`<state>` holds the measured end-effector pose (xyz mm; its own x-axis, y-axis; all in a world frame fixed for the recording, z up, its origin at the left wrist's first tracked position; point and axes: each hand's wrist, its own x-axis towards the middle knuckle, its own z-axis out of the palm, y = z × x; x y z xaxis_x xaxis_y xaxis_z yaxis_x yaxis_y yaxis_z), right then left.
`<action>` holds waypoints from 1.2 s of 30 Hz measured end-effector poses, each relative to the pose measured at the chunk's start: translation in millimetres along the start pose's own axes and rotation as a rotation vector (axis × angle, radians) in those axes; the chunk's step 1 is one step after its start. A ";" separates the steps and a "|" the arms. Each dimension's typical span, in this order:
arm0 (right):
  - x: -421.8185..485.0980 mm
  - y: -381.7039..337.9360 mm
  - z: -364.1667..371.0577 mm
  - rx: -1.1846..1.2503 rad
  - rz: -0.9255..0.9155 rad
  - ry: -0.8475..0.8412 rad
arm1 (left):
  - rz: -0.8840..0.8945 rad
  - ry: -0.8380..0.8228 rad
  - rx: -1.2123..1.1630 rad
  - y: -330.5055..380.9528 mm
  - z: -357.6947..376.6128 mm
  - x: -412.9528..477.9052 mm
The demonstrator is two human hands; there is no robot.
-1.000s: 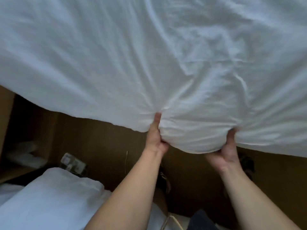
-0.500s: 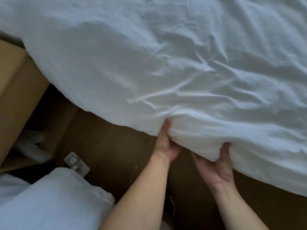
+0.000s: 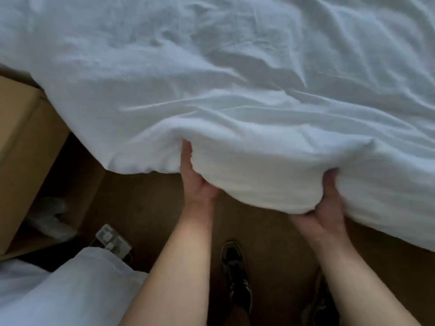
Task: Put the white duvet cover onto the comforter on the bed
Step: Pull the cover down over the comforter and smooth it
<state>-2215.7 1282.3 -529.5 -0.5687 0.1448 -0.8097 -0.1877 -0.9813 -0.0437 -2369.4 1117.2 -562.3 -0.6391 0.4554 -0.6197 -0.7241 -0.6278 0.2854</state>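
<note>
The white duvet cover (image 3: pixel 235 78) spreads wrinkled over the whole upper part of the view, with the comforter as a thick padded bulge (image 3: pixel 256 175) at its near edge. My left hand (image 3: pixel 195 180) grips the left side of that bulge, thumb up against the fabric. My right hand (image 3: pixel 327 205) holds the right side from below, fingers curled into the cloth. The bed beneath is hidden by the cover, which hangs over the near edge above the floor.
A wooden bedside cabinet (image 3: pixel 26 142) stands at the left. A white pillow or bedding (image 3: pixel 70 292) lies at the lower left, with a wall socket plate (image 3: pixel 113 238) beside it. My shoes (image 3: pixel 235 274) stand on the brown floor (image 3: pixel 146 208).
The cover has come down from held high to lying lower over the bed. Both hands dropped with the edge and moved farther apart; the view tilted down, showing my shoes.
</note>
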 end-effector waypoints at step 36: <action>7.1 133.1 19.9 -0.170 0.220 -0.024 | 0.178 0.081 -0.078 123.1 -68.2 -64.0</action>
<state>-2260.7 1155.2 -529.4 -0.6005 -0.0730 -0.7963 0.0779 -0.9964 0.0325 -2400.0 967.8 -537.3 -0.7296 0.2827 -0.6227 -0.5778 -0.7418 0.3403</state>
